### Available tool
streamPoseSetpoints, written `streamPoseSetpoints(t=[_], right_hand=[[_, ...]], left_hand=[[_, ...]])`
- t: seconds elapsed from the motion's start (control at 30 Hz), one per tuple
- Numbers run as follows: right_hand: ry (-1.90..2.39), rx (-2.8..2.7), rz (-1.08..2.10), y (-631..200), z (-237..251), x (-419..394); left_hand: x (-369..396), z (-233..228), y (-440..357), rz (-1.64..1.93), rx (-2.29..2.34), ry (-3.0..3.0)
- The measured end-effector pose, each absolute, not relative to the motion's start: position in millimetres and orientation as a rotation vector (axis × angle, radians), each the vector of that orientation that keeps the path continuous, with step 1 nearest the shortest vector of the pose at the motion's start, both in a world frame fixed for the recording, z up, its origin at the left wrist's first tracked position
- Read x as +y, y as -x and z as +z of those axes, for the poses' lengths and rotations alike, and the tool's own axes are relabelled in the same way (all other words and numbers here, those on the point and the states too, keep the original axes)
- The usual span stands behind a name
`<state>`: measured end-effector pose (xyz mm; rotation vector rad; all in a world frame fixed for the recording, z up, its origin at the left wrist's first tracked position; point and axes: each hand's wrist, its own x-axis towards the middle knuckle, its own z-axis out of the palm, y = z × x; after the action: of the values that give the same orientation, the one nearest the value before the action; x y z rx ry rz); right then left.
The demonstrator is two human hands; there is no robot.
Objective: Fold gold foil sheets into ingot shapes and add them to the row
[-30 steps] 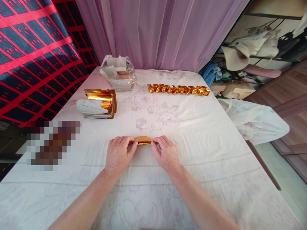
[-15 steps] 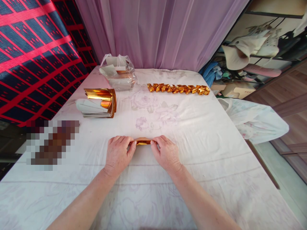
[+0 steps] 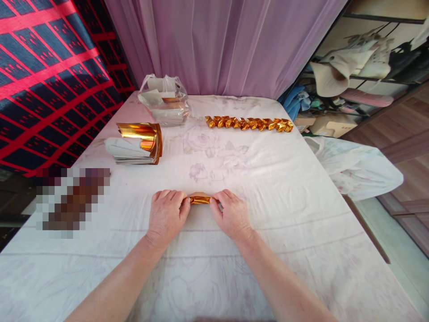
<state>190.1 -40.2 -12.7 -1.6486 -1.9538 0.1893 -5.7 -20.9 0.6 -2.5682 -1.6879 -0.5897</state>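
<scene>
Between my two hands, low over the table, is a narrow rolled or folded strip of gold foil paper [image 3: 200, 200]. My left hand [image 3: 167, 212] pinches its left end between thumb and fingers. At the right end, my right hand [image 3: 231, 212] grips it the same way. The fingertips cover both ends of the strip. Beyond my left hand lies a bent stack of gold foil paper sheets [image 3: 137, 131] with pale backs. Farther off to the right, a row of folded gold foil pieces [image 3: 250, 124] lies on the cloth.
A clear plastic bag [image 3: 164, 103] of paper sheets stands at the far left of the cloth-covered table [image 3: 284, 259]. A pixelated patch [image 3: 73, 201] hides something at left. Purple curtain [image 3: 208, 44] hangs behind. Past the right edge are a white bag [image 3: 365, 170] and cluttered shelves.
The foil strip has turned or rolled slightly between my fingers, and its front now shows more creased gold. My hands keep nearly the same place and grip.
</scene>
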Motion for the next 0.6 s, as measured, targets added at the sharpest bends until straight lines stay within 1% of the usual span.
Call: streamPoseSetpoints(t=[0.33, 0.6], right_hand=[[1.521, -1.925, 0.184, -190.0, -15.6, -40.0], [1.530, -1.850, 0.196, -189.4, -14.4, -39.3]], left_hand=[[-21.9, 1.9, 5.1, -0.544, -1.676, 2.565], [-25.6, 4.1, 0.0, -0.482, -1.644, 2.603]])
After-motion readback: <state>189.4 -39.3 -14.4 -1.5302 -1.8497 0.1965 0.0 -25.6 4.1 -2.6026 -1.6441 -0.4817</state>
